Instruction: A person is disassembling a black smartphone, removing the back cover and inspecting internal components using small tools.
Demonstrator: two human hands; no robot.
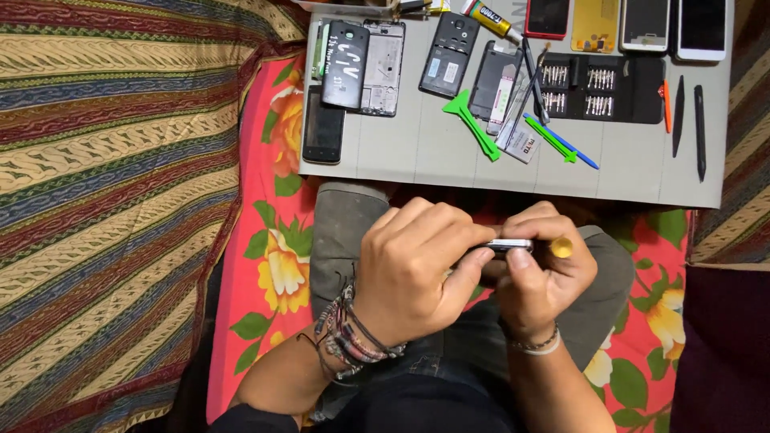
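2 curled hands, left hand point(413, 269) and right hand point(541, 269), pinch a phone point(508, 245).

The desk point(449, 164) is pale grey; green pry tools point(473, 120) lie on it. The sheet point(269, 265) below is red with orange flowers — the blanket point(112, 184) striped maroon, gold, blue.

Two hands point(417, 265), four phones point(626, 24) in a row, two green pry tools point(473, 120)

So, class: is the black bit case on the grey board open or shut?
Open: the bit case lies spread flat on the board, rows of bits showing.
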